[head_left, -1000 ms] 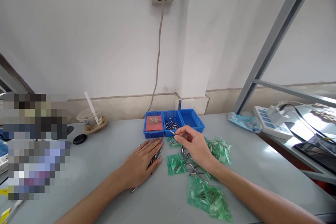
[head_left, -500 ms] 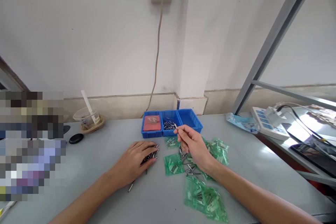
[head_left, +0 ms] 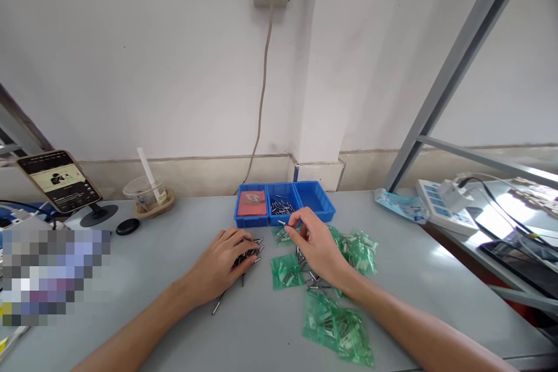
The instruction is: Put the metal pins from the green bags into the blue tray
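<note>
By the front edge of the middle blue bin [head_left: 279, 189], the right hand [head_left: 316, 244] pinches a slim metal pin [head_left: 282, 222], best held lightly at one end, while the left hand [head_left: 220, 264] curves over loose pins [head_left: 251, 253], any grip there hidden.

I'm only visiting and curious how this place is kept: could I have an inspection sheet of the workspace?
Surface: grey tabletop, glare at right.
Job's things: loose metal pins; green bags; three blue bins, the middle holding pins, the left a pink packet.
Clutter: phone on a stand, clear cup with straw, black disc-like object; pixelated patch at left unreadable.
Grip: left hand cupped over loose pins; right hand pinching a small piece.
Cables: wall cable runs down from its plug; more at right.
Surroundings: white wall, grey metal frame.
</note>
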A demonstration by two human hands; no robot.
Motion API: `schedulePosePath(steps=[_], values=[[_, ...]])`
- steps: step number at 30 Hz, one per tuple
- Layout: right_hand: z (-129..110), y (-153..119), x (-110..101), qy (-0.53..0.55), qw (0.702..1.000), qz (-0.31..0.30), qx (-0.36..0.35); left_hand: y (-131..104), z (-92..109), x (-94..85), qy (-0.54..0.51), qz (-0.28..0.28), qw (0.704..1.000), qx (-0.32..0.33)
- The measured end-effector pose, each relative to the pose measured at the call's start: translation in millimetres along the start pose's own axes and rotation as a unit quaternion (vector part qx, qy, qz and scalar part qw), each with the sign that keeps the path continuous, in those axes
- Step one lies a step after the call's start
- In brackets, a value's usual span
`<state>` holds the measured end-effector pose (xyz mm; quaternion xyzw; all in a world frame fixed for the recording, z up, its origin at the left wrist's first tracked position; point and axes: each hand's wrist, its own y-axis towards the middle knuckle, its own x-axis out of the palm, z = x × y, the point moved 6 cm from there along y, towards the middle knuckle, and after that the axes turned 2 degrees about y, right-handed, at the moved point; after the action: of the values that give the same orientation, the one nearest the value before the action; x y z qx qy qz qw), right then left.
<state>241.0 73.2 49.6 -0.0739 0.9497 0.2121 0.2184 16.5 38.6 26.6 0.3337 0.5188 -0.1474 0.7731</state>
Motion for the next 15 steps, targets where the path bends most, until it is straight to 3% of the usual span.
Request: schedulePosePath(steps=[4,7,9,12,15], values=[[15,5,1,0.090,0.992,-0.014,0.085,0,0,-0.5,0.002,-0.013,1.000,-0.010],[29,8,6,0.204,0.963,-0.037,0.174,1,1,-1.2,0.002,-0.011,1.000,-0.009],[32,10,6,0.253,0.947,-0.033,0.196,1,1,-0.7,0.003,-0.012,1.000,-0.009],[32,15,0,0.248,0.953,-0.014,0.174,1,0,0.8,0.010,-0.016,1.000,-0.012],[23,18,-6,0.126,0.988,-0.016,0.089,0,-1,1.7,0.016,-0.013,1.000,-0.011]])
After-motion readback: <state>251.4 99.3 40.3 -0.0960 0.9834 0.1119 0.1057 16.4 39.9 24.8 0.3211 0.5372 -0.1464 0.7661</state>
